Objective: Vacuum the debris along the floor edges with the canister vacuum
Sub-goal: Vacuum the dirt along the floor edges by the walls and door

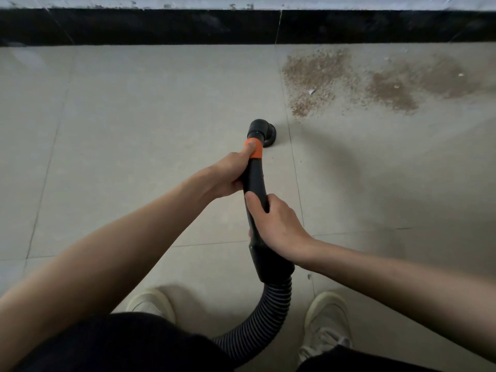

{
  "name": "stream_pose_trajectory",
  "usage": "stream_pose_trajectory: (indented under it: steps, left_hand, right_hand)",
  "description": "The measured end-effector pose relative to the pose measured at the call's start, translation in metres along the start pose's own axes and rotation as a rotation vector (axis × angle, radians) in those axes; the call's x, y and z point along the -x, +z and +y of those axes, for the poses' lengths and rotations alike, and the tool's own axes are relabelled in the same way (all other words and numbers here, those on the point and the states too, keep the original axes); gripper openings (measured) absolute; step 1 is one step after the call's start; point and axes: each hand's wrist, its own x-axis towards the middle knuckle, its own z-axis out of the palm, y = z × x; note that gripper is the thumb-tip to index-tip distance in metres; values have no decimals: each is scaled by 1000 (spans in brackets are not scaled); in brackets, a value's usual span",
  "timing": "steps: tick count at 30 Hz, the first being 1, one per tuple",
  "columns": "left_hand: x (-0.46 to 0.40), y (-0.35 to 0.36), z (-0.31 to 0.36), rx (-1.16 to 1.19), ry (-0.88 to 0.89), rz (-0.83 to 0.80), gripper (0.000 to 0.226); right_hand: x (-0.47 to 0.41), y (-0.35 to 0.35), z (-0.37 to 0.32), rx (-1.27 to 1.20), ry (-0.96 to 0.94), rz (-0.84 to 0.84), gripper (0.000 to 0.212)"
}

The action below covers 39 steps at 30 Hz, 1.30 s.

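I hold a black vacuum wand (pixel 255 181) with an orange band in both hands. My left hand (pixel 228 175) grips it just below the band; my right hand (pixel 276 224) grips it lower, near the hose cuff. The round black nozzle (pixel 264 132) rests on the pale tiled floor, a short way left of and below the brown granular debris (pixel 322 76), which spreads to the right along the black baseboard (pixel 161 26). The ribbed hose (pixel 268 318) curves down between my feet. The canister is out of view.
The wall edge with the black baseboard runs across the top. Pale floor tiles (pixel 134 116) with thin grout lines fill the view. My two light shoes (pixel 153 304) stand at the bottom, either side of the hose. A small white scrap (pixel 311 91) lies in the debris.
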Motion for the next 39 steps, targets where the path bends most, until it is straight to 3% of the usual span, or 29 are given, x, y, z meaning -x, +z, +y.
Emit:
stream_pose_trajectory:
  steps: [9, 18, 22, 28, 33, 39]
  left_hand:
    - [-4, 5, 1, -24, 1, -38, 45]
    - [6, -56, 28, 34, 192, -11, 28]
    - [32, -108, 50, 34, 243, 50, 28]
    - [106, -191, 90, -218, 298, 359, 25]
    - [207, -234, 107, -372, 256, 545, 32]
    - [358, -261, 124, -403, 204, 572, 48]
  right_hand:
    - [-3, -4, 7, -57, -12, -27, 38]
    - [-63, 1, -57, -360, 15, -91, 46]
    - [-93, 7, -125, -581, 120, -158, 49]
    - [-82, 27, -245, -774, 185, -350, 45]
    - [-32, 38, -352, -835, 188, -394, 40]
    - [54, 49, -473, -691, 188, -453, 39]
